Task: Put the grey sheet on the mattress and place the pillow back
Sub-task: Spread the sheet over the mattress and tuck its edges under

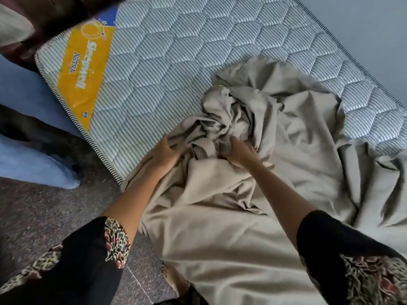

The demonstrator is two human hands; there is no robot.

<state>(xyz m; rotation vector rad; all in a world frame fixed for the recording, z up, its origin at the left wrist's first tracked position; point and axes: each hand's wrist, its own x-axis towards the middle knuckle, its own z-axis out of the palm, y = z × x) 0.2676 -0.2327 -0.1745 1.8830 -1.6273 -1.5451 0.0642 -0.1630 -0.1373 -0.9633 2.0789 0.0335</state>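
Speckled dark floor [44, 205] underfoot, and on it the striped quilted mattress [165, 51], with the grey sheet [220, 227] heaped in a crumpled pile over the mattress's near half and spilling off its near edge. Both hands are working mid-mattress: the left hand [163, 150] clutches a fold at the pile's left side, and the right hand [239, 154] has its fingers closed on bunched cloth just beside it.

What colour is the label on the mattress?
The label is yellow-orange with a blue corner; the head view shows it.
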